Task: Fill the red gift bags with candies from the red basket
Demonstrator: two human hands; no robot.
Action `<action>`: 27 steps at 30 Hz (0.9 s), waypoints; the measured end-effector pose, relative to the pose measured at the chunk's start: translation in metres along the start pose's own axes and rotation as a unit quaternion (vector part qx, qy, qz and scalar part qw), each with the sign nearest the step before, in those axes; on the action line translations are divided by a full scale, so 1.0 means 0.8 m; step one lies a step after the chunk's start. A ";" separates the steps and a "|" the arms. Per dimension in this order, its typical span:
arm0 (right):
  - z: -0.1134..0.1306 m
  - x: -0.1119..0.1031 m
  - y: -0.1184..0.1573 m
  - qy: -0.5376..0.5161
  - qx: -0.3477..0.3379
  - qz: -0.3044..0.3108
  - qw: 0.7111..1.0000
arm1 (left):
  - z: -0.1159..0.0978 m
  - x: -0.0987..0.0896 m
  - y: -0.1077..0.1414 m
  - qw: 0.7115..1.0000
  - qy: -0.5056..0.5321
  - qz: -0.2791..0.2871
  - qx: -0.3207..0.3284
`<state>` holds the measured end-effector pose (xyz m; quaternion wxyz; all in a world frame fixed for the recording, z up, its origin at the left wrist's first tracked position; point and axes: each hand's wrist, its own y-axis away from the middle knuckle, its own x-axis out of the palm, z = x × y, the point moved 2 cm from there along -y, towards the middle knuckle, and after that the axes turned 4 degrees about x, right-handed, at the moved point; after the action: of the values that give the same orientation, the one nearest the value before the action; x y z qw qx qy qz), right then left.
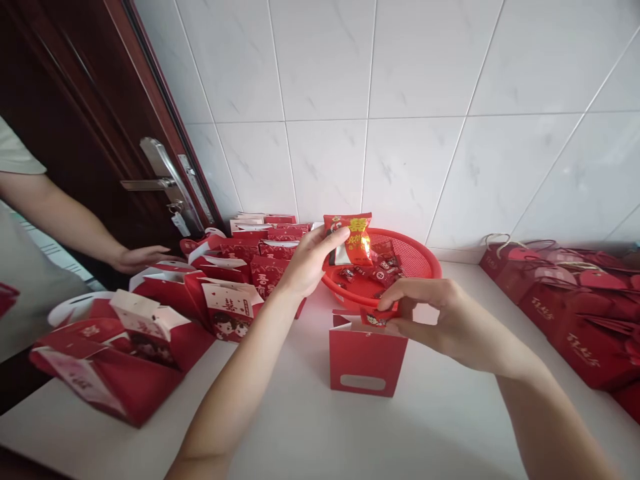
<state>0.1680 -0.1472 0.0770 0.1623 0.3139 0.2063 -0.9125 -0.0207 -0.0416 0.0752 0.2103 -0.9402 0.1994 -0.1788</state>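
Observation:
My left hand (313, 257) holds a shiny red and gold packet (356, 239) upright over the near left part of a red plastic basket (425, 259). Several small red wrapped pieces (387, 270) lie inside the basket. Between the thumb and fingers of my right hand (425, 310) is a small red packet (373, 317), at the top opening of a red paper box (367, 363). The box stands upright on the white table (300, 427), in front of the basket, with its top flaps up.
Rows of red and white gift boxes (230, 303) stand at left, near a person's hand (143, 258) and a dark door (75, 100). More red boxes with cord handles (565, 313) line the right. A tiled wall (410, 153) rises behind.

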 end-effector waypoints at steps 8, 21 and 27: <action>0.007 0.008 0.004 0.096 -0.061 -0.088 0.990 | -0.004 0.008 0.005 1.000 -0.006 0.010 -0.007; -0.020 0.001 -0.017 -0.230 0.007 -0.163 0.960 | -0.010 0.025 0.023 0.997 -0.013 0.072 -0.029; -0.017 -0.006 -0.013 -0.267 0.022 -0.175 0.947 | -0.027 0.015 0.026 0.999 -0.035 0.002 0.000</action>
<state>0.1741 -0.1310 0.0730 0.0428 0.0212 0.1871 -0.9812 -0.0261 -0.0713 0.0869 0.2175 -0.9455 0.1939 -0.1455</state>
